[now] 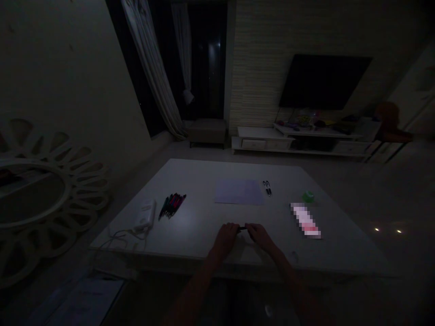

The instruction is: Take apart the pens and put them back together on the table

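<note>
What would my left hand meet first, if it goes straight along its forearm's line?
Beyond the dark slim item it holds, your left hand would probably meet the pale sheet first; depth is unclear.

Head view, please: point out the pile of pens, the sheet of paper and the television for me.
Pile of pens point(172, 206): head view, around the middle of the pile.
Sheet of paper point(239, 192): head view, middle of its upper face.
Television point(325, 82): head view, middle of its dark screen.
</note>
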`<state>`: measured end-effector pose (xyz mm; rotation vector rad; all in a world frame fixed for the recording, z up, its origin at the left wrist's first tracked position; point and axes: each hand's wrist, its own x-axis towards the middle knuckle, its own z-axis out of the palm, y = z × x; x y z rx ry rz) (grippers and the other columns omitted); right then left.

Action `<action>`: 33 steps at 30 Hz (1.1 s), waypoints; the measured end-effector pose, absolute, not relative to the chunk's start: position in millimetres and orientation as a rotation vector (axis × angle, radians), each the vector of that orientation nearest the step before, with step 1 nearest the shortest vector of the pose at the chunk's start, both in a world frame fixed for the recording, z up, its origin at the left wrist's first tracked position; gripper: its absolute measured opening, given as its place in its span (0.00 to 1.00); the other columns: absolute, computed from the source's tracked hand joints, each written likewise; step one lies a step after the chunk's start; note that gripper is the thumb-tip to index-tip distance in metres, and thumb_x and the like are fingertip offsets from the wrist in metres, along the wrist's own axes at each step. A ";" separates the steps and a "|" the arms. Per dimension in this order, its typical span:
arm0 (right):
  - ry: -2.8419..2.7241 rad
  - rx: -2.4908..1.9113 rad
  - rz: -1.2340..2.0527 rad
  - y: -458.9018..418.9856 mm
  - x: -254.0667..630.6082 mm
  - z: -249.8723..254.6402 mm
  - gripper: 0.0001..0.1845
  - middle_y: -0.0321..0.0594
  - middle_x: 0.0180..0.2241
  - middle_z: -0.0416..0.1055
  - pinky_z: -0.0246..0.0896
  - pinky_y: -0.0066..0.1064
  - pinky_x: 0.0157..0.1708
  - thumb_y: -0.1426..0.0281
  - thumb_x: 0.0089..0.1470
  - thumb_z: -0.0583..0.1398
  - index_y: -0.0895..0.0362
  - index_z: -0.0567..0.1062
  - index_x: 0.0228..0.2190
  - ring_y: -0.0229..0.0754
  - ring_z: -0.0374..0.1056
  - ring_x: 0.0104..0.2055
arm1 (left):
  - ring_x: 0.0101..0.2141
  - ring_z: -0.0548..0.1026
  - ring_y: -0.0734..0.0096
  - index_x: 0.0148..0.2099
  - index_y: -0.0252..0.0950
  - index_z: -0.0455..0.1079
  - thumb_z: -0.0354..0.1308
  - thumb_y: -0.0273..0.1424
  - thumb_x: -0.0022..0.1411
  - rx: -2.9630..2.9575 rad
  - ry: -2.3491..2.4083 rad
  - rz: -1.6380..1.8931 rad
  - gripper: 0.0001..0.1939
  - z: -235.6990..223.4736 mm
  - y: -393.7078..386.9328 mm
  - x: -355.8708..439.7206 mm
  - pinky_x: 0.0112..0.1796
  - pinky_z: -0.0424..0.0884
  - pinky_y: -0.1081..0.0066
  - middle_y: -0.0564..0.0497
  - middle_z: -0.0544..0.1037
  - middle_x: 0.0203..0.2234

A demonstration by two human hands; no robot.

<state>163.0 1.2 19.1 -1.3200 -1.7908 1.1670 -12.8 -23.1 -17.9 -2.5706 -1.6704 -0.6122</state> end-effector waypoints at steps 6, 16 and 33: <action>-1.837 -1.267 1.118 -2.1 164.6 24.5 0.24 0.34 0.18 0.64 0.55 0.27 0.24 0.49 0.52 0.51 0.56 0.68 0.22 0.37 0.61 0.22 | 0.37 0.70 0.67 0.43 0.37 0.64 0.47 0.27 0.66 -2.600 -1.652 -0.609 0.05 -15.6 -24.3 -12.6 0.39 0.63 0.67 0.50 0.72 0.36; -2.294 -1.353 0.508 -1.8 177.1 36.2 0.19 0.46 0.35 0.75 0.57 0.36 0.43 0.57 0.57 0.53 0.57 0.76 0.33 0.46 0.69 0.40 | 0.38 0.71 0.67 0.43 0.38 0.65 0.50 0.26 0.65 -2.534 -1.606 -0.653 0.06 -15.4 -22.9 -12.6 0.41 0.64 0.64 0.50 0.73 0.35; -1.335 -1.213 1.285 64.3 205.2 49.2 0.28 0.29 0.14 0.51 0.47 0.29 0.19 0.42 0.49 0.49 0.53 0.58 0.17 0.34 0.48 0.16 | 0.54 0.65 0.56 0.57 0.37 0.62 0.46 0.33 0.65 -2.181 -1.972 -0.807 0.19 -6.7 40.8 -88.2 0.52 0.61 0.52 0.42 0.68 0.54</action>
